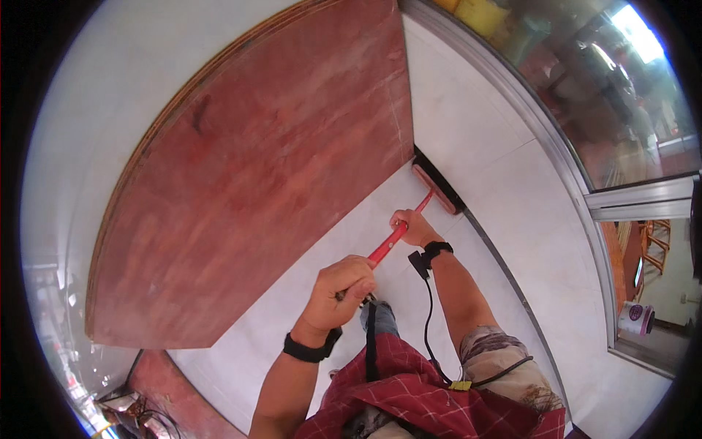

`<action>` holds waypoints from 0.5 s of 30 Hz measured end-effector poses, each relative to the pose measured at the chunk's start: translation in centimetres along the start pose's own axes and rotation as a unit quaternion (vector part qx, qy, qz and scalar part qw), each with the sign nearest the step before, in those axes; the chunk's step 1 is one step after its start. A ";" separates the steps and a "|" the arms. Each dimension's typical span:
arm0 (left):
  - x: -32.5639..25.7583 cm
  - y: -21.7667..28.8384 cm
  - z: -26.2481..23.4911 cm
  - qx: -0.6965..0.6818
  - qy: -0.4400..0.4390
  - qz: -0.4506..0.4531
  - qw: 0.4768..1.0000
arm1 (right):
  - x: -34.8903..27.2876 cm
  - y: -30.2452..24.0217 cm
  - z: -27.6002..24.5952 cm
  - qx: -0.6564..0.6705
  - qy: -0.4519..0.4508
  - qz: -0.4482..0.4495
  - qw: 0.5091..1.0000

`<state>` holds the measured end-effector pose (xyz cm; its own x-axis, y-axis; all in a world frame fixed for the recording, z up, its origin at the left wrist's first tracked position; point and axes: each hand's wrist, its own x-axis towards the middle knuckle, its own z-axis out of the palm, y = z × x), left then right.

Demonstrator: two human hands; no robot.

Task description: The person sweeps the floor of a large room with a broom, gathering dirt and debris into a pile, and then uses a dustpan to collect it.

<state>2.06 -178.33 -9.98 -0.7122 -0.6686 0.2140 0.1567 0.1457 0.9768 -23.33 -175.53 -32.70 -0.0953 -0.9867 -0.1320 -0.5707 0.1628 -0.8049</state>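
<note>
Both my hands grip the red handle of a broom [386, 245], which slants from my waist toward the far right. My left hand [338, 291] is closed around the upper end of the handle, near my body. Lower down the handle, my right hand [414, 227] is wrapped around it closer to the head. The broom's pinkish-red head [437, 192] has dark bristles that rest on the pale floor [292, 300], against the foot of the white wall, beside the corner of a reddish board.
A large reddish-brown board [256, 168] takes up the left and centre. Metal-framed windows [625, 197] run along the right wall, with a white and purple container [636, 318] at the lower pane. Loose cables [150, 418] lie at the lower left, and a black cable hangs from my right wrist strap.
</note>
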 end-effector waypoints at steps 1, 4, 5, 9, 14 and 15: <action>0.0 0.1 -0.4 0.007 0.000 -0.012 1.000 | -0.2 0.4 0.5 0.004 -0.003 0.003 1.000; -3.0 0.3 -0.1 0.040 0.043 -0.053 0.997 | -0.7 0.1 2.0 0.015 -0.070 -0.052 0.996; -4.2 1.1 0.1 0.044 0.056 -0.072 0.995 | -0.9 -0.2 3.0 0.021 -0.077 -0.088 0.993; -9.7 7.4 -1.3 0.083 0.101 -0.133 0.982 | -4.0 -6.1 8.6 0.061 -0.154 -0.132 0.977; -15.2 15.5 -4.1 0.081 0.161 -0.118 0.977 | -8.5 -17.1 14.1 0.112 -0.259 -0.165 0.945; -15.9 16.7 -4.3 0.088 0.123 -0.078 0.985 | -9.2 -19.0 14.4 0.113 -0.283 -0.173 0.936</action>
<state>18.95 -168.44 2.91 -0.5275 -0.8462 0.0754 -0.0789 0.1372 0.9874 0.12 -169.58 -24.50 0.5484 -0.8329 -0.0742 -0.2938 -0.1088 -0.9497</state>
